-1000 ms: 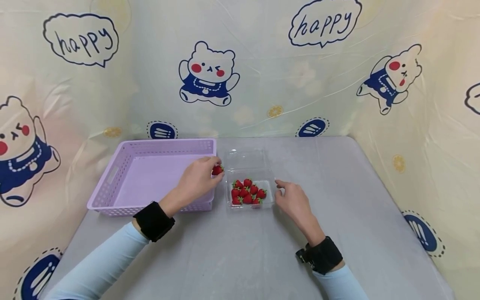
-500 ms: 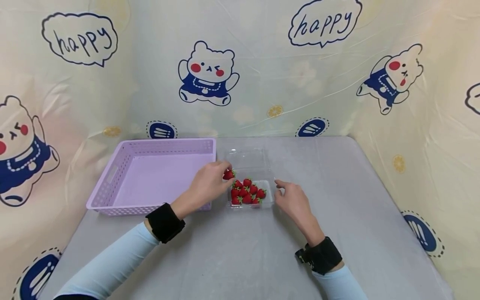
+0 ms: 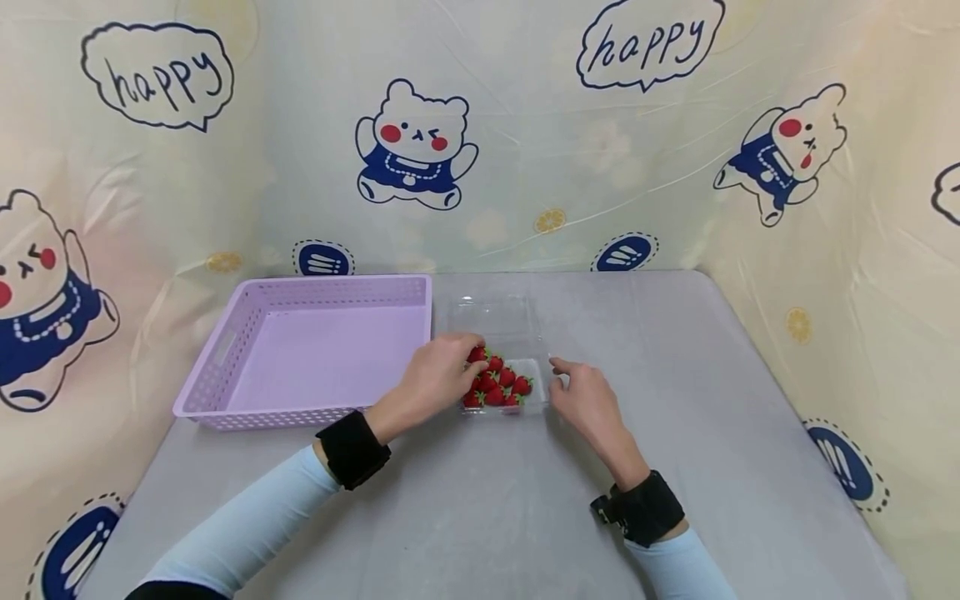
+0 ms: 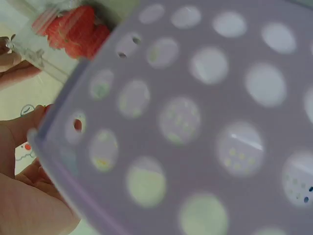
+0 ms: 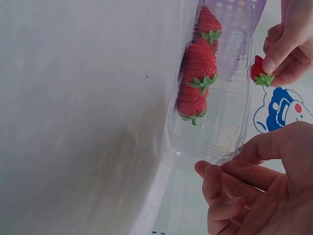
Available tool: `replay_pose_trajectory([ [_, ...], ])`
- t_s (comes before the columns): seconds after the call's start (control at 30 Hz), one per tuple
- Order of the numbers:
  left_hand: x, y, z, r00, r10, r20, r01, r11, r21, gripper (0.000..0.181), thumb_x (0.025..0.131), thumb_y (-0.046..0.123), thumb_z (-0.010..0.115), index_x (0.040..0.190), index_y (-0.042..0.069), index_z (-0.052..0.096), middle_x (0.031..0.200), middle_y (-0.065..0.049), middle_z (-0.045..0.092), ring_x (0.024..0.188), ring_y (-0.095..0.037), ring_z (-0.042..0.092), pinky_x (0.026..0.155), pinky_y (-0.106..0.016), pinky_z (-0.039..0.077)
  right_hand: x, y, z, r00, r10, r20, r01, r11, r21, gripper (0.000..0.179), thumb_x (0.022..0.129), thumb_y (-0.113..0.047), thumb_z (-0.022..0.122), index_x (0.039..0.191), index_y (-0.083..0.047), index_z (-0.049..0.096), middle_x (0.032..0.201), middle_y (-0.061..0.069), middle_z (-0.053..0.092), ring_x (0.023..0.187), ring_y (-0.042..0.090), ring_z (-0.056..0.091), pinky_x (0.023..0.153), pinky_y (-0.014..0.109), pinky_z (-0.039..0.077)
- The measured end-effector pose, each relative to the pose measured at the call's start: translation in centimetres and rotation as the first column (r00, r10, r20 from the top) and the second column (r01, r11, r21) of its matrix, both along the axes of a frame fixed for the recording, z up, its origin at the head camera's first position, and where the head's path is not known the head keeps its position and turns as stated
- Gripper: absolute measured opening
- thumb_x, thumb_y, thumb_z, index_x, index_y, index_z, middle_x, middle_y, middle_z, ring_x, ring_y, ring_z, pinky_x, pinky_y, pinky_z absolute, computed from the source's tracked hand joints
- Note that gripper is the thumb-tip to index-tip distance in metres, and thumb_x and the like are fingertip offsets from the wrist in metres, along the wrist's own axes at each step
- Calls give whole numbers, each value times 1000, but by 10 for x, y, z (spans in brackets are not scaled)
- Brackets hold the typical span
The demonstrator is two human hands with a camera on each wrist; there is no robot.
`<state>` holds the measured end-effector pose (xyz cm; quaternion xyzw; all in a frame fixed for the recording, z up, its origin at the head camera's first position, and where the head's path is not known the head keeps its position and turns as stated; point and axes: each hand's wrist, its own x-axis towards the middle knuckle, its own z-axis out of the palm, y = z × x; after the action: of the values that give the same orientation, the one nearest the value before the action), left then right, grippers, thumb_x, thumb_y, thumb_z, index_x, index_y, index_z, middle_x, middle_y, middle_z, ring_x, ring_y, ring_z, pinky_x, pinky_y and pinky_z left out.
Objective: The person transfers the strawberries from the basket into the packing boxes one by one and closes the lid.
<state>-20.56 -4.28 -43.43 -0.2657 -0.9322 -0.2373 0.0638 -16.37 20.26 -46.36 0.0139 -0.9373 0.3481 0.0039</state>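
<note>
My left hand (image 3: 438,377) pinches a red strawberry (image 3: 477,355) between thumb and fingers over the left side of a clear plastic clamshell box (image 3: 536,395). In the right wrist view that strawberry (image 5: 257,67) hangs above the rim, green leaves showing. Several strawberries (image 3: 506,378) sit inside, mostly on the left and middle. My right hand (image 3: 588,406) is at the box's right edge; in the right wrist view its thumb and fingers pinch the corner. The left wrist view shows the left hand (image 4: 29,196) partly hidden behind a lilac wall.
A lilac plastic basket (image 3: 330,415) with holed walls stands left of the box, close beside it. The box's transparent lid (image 3: 491,317) lies folded back. Grey cloth (image 3: 480,508) covers the table, and a printed curtain (image 3: 525,167) hangs behind.
My left hand has carried the strawberry rightward from the basket's right edge to above the box's left side. The right hand has stayed at the box's edge.
</note>
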Motion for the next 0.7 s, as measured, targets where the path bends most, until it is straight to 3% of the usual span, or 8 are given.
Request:
replay_pose_trajectory([
  [0.37, -1, 16, -15, 1000, -18, -8, 18, 999, 29, 23, 93, 12, 82, 113, 5, 75, 100, -3, 75, 87, -16, 67, 80, -36, 58, -1, 0, 1, 1000, -2, -3, 2, 1000, 16, 47, 93, -3, 56, 139, 0, 67, 122, 19, 74, 44, 11, 30, 45, 28, 29],
  [0.57, 1, 29, -19, 999, -37, 4, 36, 997, 70, 31, 92, 9, 83, 120, 3, 73, 107, -8, 76, 94, -19, 71, 87, -38, 59, -1, 0, 2, 1000, -6, -5, 6, 1000, 19, 46, 93, -3, 57, 138, 0, 67, 121, 18, 74, 44, 11, 32, 45, 29, 29],
  [0.7, 1, 38, -23, 999, -47, 11, 46, 997, 67, 27, 92, 10, 83, 117, 5, 73, 101, -5, 75, 89, -17, 69, 83, -36, 58, -1, 0, 1, 1000, 0, -6, 0, 1000, 18, 46, 93, -3, 57, 138, 0, 68, 121, 18, 74, 43, 11, 33, 45, 29, 31],
])
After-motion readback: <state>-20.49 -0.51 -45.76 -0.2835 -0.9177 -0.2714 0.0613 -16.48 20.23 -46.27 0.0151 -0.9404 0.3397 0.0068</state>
